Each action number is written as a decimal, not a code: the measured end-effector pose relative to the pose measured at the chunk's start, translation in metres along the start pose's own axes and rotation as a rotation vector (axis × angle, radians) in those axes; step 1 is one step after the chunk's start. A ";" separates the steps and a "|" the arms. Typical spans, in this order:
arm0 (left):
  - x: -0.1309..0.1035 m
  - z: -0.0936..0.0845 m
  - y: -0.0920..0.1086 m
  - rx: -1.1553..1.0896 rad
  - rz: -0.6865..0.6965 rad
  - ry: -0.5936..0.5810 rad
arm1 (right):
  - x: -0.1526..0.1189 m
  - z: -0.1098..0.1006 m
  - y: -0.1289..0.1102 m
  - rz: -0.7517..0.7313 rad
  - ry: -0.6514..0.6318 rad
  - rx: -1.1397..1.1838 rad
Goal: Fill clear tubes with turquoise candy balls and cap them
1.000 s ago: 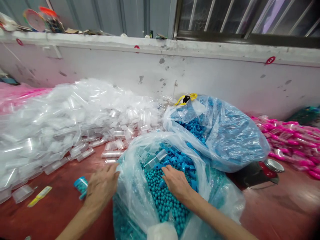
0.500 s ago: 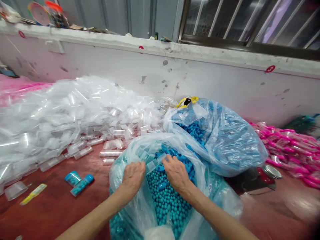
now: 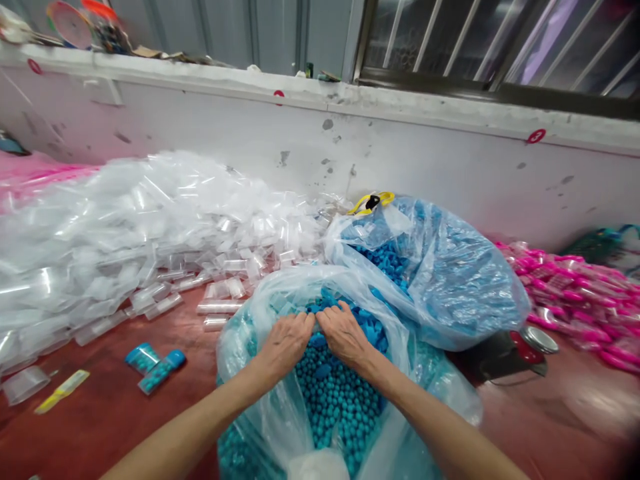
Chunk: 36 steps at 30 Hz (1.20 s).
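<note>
My left hand (image 3: 285, 340) and my right hand (image 3: 345, 337) meet over an open plastic bag (image 3: 240, 360) of small blue beads (image 3: 340, 407). Fingers of both hands are closed and pressed tip to tip; what they grip is hidden behind them. Just under the fingertips a blue cap-like piece (image 3: 318, 341) shows among the beads. More blue plastic pieces (image 3: 373, 328) lie at the bag's far right side. Behind my left hand, clear plastic tubes (image 3: 287, 305) rest inside the bag.
Clear tubes (image 3: 165, 247) form a large heap along the wall. Two bead-filled tubes (image 3: 163, 371) and a yellow-handled tool (image 3: 63, 392) lie left on the red table (image 3: 100, 433). A second bag (image 3: 460, 280) holds blue pieces. Pink packages (image 3: 575, 300) are piled right.
Both hands have come together, and the clear tube seen between them is now out of sight behind the fingers. The view has shifted slightly.
</note>
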<state>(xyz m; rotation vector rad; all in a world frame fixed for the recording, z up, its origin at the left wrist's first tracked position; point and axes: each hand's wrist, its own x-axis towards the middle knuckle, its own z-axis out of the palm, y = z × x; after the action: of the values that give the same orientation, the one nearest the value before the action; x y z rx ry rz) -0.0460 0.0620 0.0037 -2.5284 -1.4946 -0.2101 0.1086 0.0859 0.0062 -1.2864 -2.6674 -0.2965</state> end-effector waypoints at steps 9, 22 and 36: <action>0.013 -0.024 0.010 -0.148 -0.026 -0.207 | -0.013 -0.016 0.008 0.081 -0.104 0.048; 0.023 -0.028 -0.017 -0.229 0.069 -0.356 | -0.020 -0.026 0.024 0.125 -0.244 0.090; -0.006 -0.010 -0.016 -0.308 0.029 -0.340 | -0.045 -0.023 -0.007 0.260 -0.255 0.696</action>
<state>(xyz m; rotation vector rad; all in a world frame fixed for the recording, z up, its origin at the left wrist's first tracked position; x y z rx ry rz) -0.0636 0.0622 0.0138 -2.9487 -1.6520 -0.0026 0.1324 0.0420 0.0175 -1.4442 -2.3755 0.8019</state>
